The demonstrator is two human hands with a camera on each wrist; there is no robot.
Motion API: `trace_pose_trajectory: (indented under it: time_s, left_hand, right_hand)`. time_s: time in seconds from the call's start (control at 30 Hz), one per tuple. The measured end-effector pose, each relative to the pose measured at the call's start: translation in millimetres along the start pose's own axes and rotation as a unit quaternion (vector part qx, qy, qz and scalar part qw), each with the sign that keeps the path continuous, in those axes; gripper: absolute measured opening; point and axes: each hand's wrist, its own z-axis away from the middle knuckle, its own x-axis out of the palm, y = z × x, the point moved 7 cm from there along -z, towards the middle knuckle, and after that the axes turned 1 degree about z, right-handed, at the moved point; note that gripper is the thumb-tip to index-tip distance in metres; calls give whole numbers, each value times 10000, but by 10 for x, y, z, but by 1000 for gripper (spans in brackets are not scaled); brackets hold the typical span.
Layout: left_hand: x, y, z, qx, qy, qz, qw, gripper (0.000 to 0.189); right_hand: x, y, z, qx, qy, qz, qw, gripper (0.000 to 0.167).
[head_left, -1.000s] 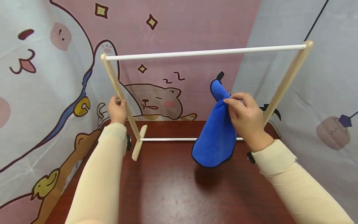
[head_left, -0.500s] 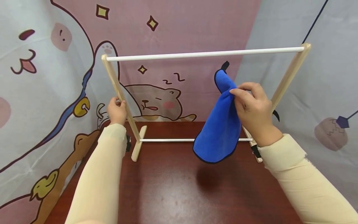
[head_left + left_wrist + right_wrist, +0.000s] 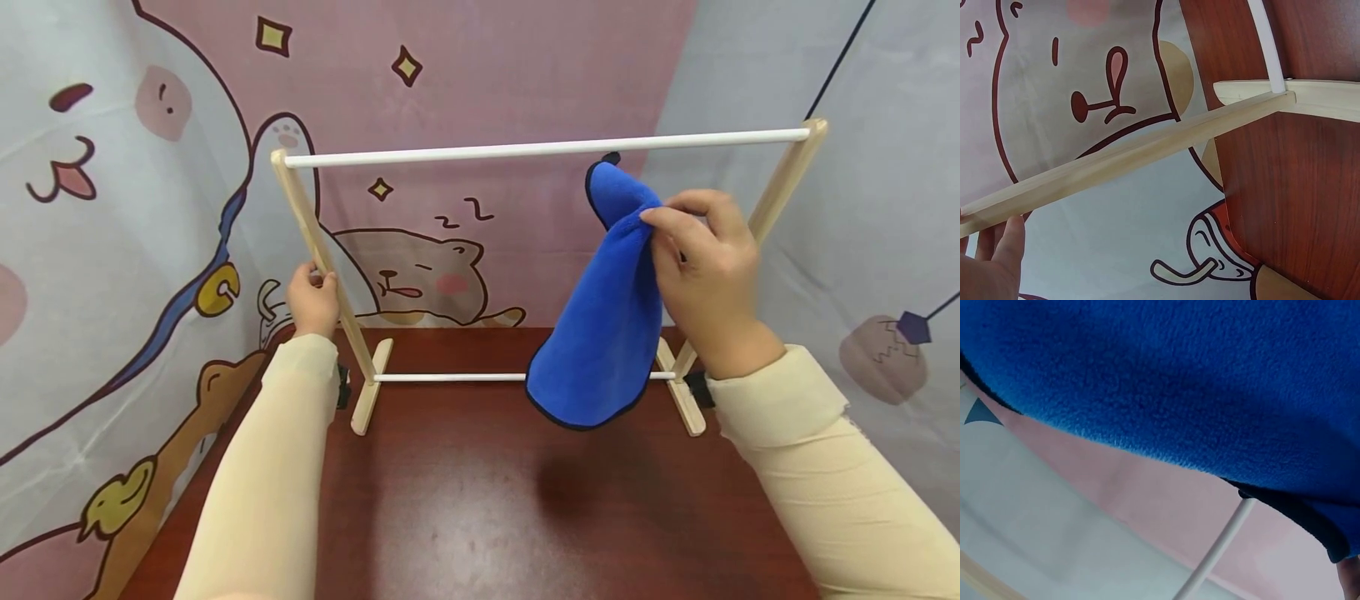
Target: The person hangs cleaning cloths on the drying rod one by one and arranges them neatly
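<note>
A blue plush cloth (image 3: 596, 333) with black edging hangs from my right hand (image 3: 708, 275), which pinches it between thumb and fingers in its upper part. Its upper corner flops to the left, and a black tab (image 3: 611, 157) on that corner appears right at the lower side of the rack's white top bar (image 3: 480, 152); contact cannot be told. In the right wrist view the cloth (image 3: 1179, 381) covers most of the hand. With thumb and fingers about it, my left hand (image 3: 312, 302) holds the rack's left wooden post (image 3: 1122, 165).
The rack's white lower bar (image 3: 450, 377) runs between two wooden feet, left (image 3: 371, 387) and right (image 3: 682, 392), on a dark red-brown table (image 3: 450, 500). Behind and at both sides hang cloth walls (image 3: 525, 67) printed with cartoon animals.
My right hand has risen and moved to the right with the blue cloth, bringing its black tab up to the top bar. The left hand stays on the post.
</note>
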Motion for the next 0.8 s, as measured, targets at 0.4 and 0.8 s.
trace_pose_trajectory:
  time_s: [0.4,0.8]
  left_hand:
    - [-28,9,55,96,56,65,9999,41]
    - [-17,-57,356,628,628,433,9951,34]
  right_hand:
    - [-94,-67,-99,89,393,-186,9990,13]
    - [-57,-70,-233,8,203,24,9998,14]
